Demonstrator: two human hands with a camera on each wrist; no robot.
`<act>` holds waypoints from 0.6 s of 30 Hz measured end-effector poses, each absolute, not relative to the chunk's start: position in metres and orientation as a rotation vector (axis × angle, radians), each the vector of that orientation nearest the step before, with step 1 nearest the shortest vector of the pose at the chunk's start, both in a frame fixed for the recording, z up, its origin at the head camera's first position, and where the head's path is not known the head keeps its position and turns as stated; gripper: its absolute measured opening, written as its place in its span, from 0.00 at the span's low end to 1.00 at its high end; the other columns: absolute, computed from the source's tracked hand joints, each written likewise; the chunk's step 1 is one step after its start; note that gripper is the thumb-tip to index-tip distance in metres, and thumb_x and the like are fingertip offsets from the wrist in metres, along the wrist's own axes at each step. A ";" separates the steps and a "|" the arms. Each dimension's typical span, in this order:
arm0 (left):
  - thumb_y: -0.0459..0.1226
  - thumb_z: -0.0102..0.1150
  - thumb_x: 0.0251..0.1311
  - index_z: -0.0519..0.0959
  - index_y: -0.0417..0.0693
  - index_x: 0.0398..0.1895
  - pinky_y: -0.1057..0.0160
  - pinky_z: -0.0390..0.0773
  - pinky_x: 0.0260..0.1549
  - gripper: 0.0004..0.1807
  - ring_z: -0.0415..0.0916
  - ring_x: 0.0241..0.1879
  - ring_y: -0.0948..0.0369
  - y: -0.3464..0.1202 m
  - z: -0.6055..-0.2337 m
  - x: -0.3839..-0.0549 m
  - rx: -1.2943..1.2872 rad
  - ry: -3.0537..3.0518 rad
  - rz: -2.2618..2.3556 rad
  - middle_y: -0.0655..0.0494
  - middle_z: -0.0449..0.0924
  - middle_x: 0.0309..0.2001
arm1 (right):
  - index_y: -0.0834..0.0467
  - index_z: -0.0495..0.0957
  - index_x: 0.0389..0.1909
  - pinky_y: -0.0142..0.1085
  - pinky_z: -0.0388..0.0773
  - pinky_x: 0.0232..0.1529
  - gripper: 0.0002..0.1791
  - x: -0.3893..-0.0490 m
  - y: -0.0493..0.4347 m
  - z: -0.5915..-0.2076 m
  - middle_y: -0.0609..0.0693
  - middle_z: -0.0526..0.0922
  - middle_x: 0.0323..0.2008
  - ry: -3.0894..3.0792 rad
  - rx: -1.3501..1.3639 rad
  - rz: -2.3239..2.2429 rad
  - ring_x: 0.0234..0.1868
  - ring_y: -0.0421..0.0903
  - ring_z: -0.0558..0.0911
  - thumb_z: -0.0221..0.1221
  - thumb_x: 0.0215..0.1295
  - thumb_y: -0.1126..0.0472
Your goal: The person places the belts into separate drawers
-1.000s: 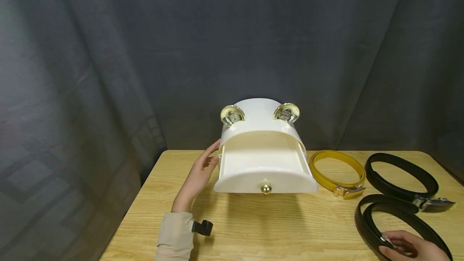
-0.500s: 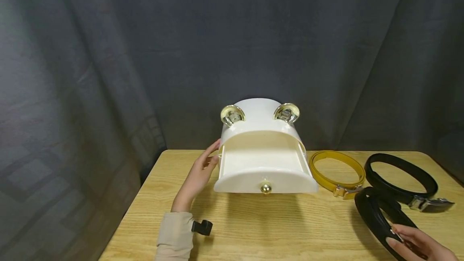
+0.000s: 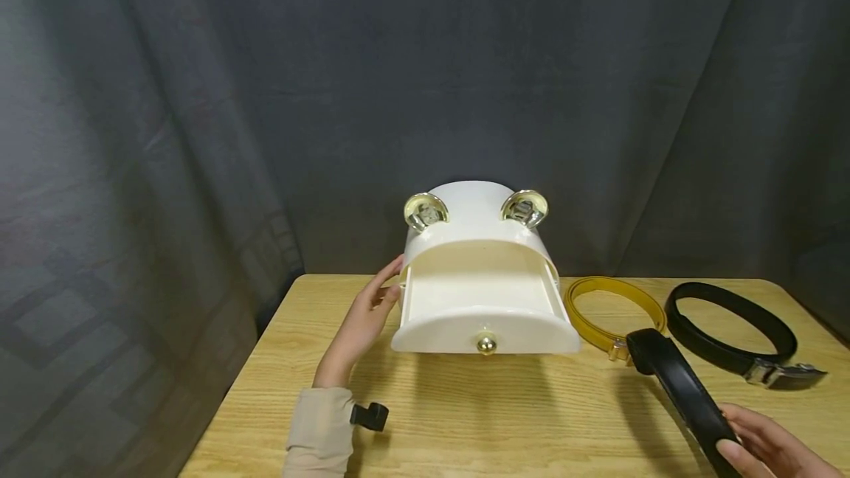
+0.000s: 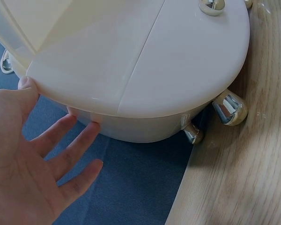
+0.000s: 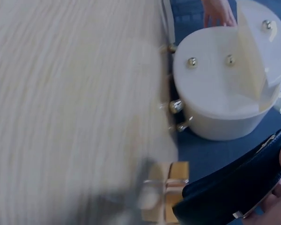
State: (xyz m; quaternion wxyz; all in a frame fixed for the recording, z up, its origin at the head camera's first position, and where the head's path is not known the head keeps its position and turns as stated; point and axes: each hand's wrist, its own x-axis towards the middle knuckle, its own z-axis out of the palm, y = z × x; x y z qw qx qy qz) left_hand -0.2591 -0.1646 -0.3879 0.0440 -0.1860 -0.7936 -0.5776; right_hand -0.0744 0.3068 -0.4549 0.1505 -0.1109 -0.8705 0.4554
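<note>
A white cabinet with gold ear-like ornaments stands at the middle back, its drawer pulled out and the inside bare. My left hand touches the cabinet's left side. In the left wrist view, that hand's thumb and fingertips rest along the cabinet's edge, the fingers spread and nearly straight. At the lower right, my right hand grips a coiled black belt, held up off the table with its far end overlapping the yellow belt's buckle. The right wrist view shows this black belt between thumb and fingers.
A yellow belt lies coiled right of the cabinet. Beside it is another coiled black belt with a silver buckle. All stand on a wooden table, with a dark curtain behind.
My right hand has lifted the front black belt off the table, and the coil has swung up and left toward the yellow belt. The left hand and cabinet stay put.
</note>
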 end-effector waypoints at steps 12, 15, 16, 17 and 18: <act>0.40 0.46 0.77 0.60 0.52 0.77 0.44 0.70 0.59 0.27 0.71 0.60 0.48 -0.161 -0.373 -0.246 -0.592 -2.431 -1.759 0.46 0.65 0.70 | 0.35 0.72 0.56 0.18 0.70 0.31 0.31 -0.073 0.287 -0.431 0.23 0.75 0.45 -2.305 0.034 1.395 0.44 0.19 0.73 0.51 0.70 0.77; 0.42 0.46 0.76 0.61 0.59 0.76 0.43 0.69 0.60 0.27 0.71 0.61 0.50 -0.163 -0.384 -0.256 -0.566 -2.437 -1.768 0.51 0.65 0.70 | 0.42 0.74 0.58 0.19 0.71 0.32 0.32 -0.075 0.284 -0.422 0.27 0.77 0.48 -2.246 0.153 1.438 0.46 0.22 0.75 0.50 0.68 0.82; 0.42 0.46 0.76 0.61 0.60 0.76 0.43 0.69 0.60 0.27 0.71 0.61 0.50 -0.164 -0.388 -0.259 -0.565 -2.434 -1.768 0.52 0.65 0.70 | 0.43 0.73 0.59 0.20 0.71 0.32 0.32 -0.076 0.283 -0.419 0.27 0.77 0.49 -2.253 0.165 1.434 0.46 0.22 0.75 0.50 0.68 0.82; 0.43 0.46 0.76 0.61 0.61 0.76 0.43 0.69 0.60 0.27 0.71 0.61 0.50 -0.165 -0.389 -0.260 -0.572 -2.427 -1.763 0.53 0.65 0.70 | 0.45 0.73 0.60 0.20 0.72 0.32 0.31 -0.076 0.282 -0.417 0.27 0.76 0.50 -2.267 0.171 1.416 0.47 0.22 0.75 0.50 0.68 0.82; 0.43 0.46 0.76 0.61 0.62 0.76 0.43 0.69 0.60 0.27 0.71 0.61 0.50 -0.165 -0.391 -0.260 -0.577 -2.423 -1.758 0.53 0.65 0.70 | 0.46 0.72 0.61 0.20 0.72 0.33 0.30 -0.077 0.281 -0.415 0.27 0.75 0.51 -2.307 0.160 1.366 0.47 0.21 0.74 0.51 0.68 0.81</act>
